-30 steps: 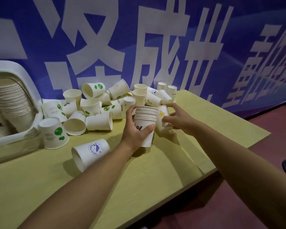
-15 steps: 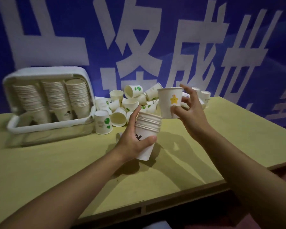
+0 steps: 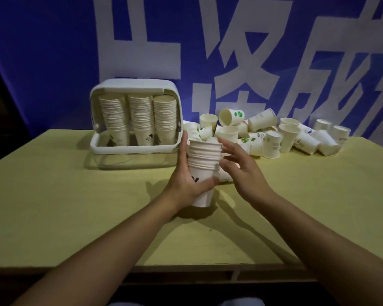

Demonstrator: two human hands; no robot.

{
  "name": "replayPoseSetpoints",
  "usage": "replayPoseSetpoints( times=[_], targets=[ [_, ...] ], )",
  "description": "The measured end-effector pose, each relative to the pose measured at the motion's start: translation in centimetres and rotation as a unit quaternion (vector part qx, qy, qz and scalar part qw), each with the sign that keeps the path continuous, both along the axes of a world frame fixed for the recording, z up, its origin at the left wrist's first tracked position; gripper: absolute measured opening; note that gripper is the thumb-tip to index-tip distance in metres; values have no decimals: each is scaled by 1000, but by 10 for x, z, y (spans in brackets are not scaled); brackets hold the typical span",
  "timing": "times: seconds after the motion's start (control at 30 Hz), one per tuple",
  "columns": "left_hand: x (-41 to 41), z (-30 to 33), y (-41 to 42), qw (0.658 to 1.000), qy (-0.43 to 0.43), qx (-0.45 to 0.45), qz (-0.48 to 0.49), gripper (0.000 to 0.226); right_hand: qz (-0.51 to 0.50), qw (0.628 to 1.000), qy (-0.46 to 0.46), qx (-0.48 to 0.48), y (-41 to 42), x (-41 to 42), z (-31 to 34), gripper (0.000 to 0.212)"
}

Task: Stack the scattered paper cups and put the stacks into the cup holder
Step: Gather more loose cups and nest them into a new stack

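Observation:
My left hand (image 3: 189, 180) grips a stack of several nested white paper cups (image 3: 205, 160), held upright just above the yellow table (image 3: 75, 206). Close to the stack's right side is my right hand (image 3: 241, 171), fingers spread and relaxed, holding nothing. A white cup holder (image 3: 135, 149) stands at the back left with three tall cup stacks (image 3: 139, 120) inside. Scattered loose cups (image 3: 274, 138) lie and stand in a pile at the back right, behind my hands.
A blue banner with large white characters (image 3: 230, 51) hangs right behind the table. The table's front edge (image 3: 186, 267) runs below my forearms. Bare tabletop lies to the left and right of my arms.
The star-printed cup my right hand held has gone onto the stack, and that hand has let go. The view has swung left, bringing the whole cup holder into sight.

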State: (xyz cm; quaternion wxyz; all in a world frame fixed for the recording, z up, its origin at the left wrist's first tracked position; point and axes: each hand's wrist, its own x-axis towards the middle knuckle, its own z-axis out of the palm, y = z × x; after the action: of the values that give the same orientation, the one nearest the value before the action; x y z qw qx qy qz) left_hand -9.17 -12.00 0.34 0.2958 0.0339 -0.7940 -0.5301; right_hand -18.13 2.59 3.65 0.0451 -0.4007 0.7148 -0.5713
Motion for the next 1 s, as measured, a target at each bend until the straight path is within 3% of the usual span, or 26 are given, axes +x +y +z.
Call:
replayPoseSetpoints(
  times=[0.23, 0.4, 0.5, 0.73, 0.87, 1.0],
  targets=[
    [8, 1, -42, 1000, 0, -21, 9, 95, 15, 992, 92, 81, -16, -28, 0, 47],
    [19, -18, -61, 997, 19, 62, 34, 86, -23, 927, 246, 282, -24, -68, -8, 56],
    [22, -18, -66, 996, 26, 73, 41, 83, -20, 889, 263, 373, -34, -82, -9, 61],
    [22, -17, -61, 997, 15, 68, 23, 84, 15, 873, 212, 439, -53, -94, 1, 70],
    [22, -17, -56, 998, 2, 70, -1, 88, 29, 916, 117, 382, -38, -92, 9, 67],
    [22, -14, -48, 997, -16, 56, -50, 92, -3, 988, 10, 153, -15, -72, 20, 65]
  ],
)
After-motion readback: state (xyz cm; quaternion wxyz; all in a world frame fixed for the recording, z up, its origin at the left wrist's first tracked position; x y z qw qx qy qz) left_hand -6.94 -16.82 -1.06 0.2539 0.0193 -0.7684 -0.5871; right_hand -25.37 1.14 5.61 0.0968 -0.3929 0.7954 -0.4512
